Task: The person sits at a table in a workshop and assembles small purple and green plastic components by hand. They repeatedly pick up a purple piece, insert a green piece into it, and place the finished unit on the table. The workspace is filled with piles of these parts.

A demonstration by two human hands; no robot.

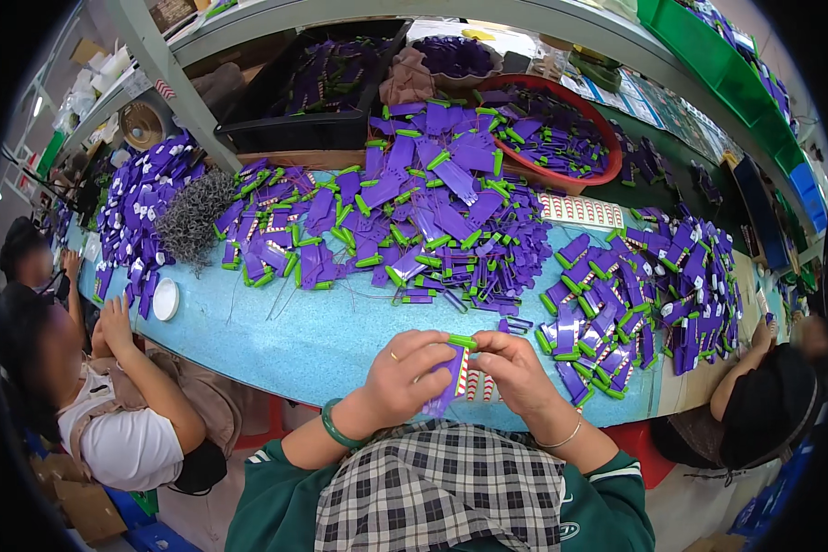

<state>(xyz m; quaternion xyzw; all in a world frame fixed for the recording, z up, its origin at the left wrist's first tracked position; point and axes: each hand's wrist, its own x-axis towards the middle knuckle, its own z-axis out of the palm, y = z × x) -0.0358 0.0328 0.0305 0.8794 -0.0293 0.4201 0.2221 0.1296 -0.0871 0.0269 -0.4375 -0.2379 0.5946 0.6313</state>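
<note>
Over the near edge of the blue table, both hands meet around one flat purple plastic piece (444,387) with a bright green end (461,341) and a red-and-white striped strip along its side. My left hand (408,375) is closed on its purple body, with a ring on one finger. With thumb and forefinger, my right hand (517,370) pinches the corner by the green end. Beneath my fingers lies part of a sheet of red-and-white striped stickers (480,385), mostly covered by the hands. A few small purple pieces (515,325) lie just beyond my right hand.
Beyond my hands spreads a large heap of purple-and-green pieces (405,216); another pile (607,317) sits to the right. A sticker sheet (581,211), red basin (611,134), black tray (294,138), tangled grey wire (198,221) and white dish (166,300) stand around. People sit on both sides.
</note>
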